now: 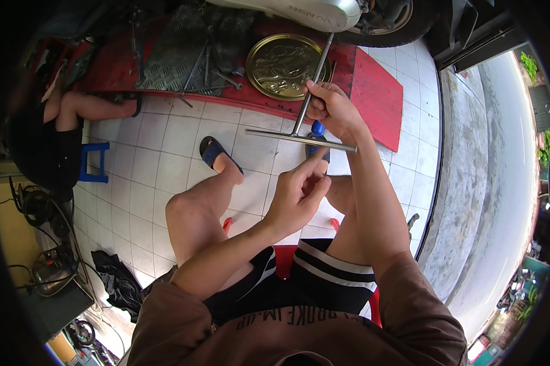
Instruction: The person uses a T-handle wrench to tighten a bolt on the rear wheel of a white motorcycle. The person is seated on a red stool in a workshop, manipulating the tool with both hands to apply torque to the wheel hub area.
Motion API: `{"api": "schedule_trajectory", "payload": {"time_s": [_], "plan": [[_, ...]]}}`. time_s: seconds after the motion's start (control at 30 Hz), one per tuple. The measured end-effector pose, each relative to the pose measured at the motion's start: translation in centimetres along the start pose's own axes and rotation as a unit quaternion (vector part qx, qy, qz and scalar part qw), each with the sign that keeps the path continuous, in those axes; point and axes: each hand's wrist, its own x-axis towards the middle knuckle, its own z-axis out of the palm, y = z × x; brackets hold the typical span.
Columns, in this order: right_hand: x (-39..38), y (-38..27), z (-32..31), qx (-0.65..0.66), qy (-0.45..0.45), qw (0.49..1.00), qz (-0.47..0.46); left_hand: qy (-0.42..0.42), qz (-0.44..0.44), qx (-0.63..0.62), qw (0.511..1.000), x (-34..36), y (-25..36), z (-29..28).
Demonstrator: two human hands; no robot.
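Observation:
My right hand point(330, 110) is closed round the shaft of a steel T-handle wrench point(301, 118), whose long crossbar lies low and whose far end overlaps a silver motorcycle casing point(305, 12); whether they touch I cannot tell. My left hand point(299, 198) is just below the crossbar, index finger stretched toward it and the others loosely curled, with nothing visible held. Behind the shaft a round gold embossed tray point(275, 67) rests on a red platform point(375, 91). A small blue object point(317, 127) shows beneath my right hand.
Spanners point(229, 81) lie on a metal tread plate point(171, 55). Another person point(37, 140) sits at left by a blue stool point(95, 161), above hoses and a compressor point(49, 274). My sandalled feet rest on white tiles point(128, 158). A door track and pavement point(470, 183) run along the right.

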Motion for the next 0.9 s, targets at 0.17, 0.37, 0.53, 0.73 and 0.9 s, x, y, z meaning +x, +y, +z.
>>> {"api": "schedule_trajectory", "payload": {"time_s": [0.17,0.37,0.53,0.73,0.9], "plan": [[-0.1,0.2,0.4,-0.022,0.029,0.999,-0.005,0.195,-0.042,-0.099,0.975,1.0,1.2,-0.8],[-0.1,0.1,-0.1,0.012,0.036,0.999,-0.020,0.009,0.066,-0.042,0.997,0.3,1.6,-0.3],[-0.1,-0.1,-0.2,-0.016,0.061,0.997,-0.033,0.093,-0.096,-0.118,0.984,0.9,-0.2,-0.9],[0.0,0.0,-0.1,0.032,0.033,0.999,-0.025,0.050,0.073,-0.017,0.996,0.2,1.3,0.1],[-0.3,-0.1,0.2,0.005,0.048,0.999,-0.025,0.089,-0.142,-0.215,0.962,0.7,0.9,-0.6]]}}
